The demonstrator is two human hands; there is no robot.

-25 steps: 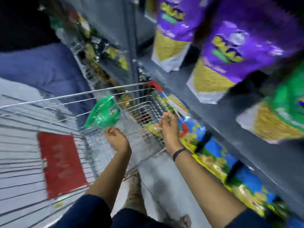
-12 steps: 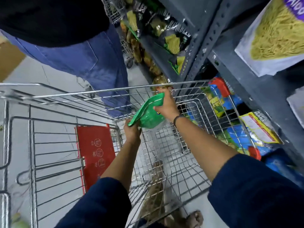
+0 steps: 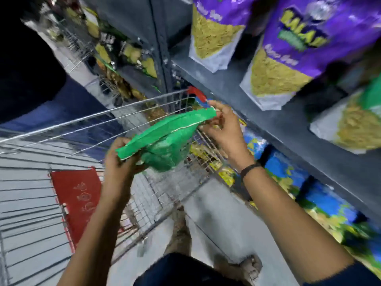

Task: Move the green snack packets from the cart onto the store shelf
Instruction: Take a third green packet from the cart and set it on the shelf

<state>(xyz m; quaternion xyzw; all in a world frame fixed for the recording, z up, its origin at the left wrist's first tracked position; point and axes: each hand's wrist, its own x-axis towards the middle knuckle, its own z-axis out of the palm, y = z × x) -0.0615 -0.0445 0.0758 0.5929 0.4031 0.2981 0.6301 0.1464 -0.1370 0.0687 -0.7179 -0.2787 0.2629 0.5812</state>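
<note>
Green snack packet pinched at both ends by left hand and right hand fingers: best kept level (contents may shift), lifted clear of cart, slid onto shelf.

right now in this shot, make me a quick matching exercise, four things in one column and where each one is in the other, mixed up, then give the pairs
Things:
1. green snack packet
2. purple packets
3. red panel
4. black wristband

Places:
A. on the grey shelf, upper right
B. on the right hand side, at the wrist
C. held between both hands, above the cart
D. on the cart, lower left, below the left hand

Pairs: 1-C, 2-A, 3-D, 4-B
</note>
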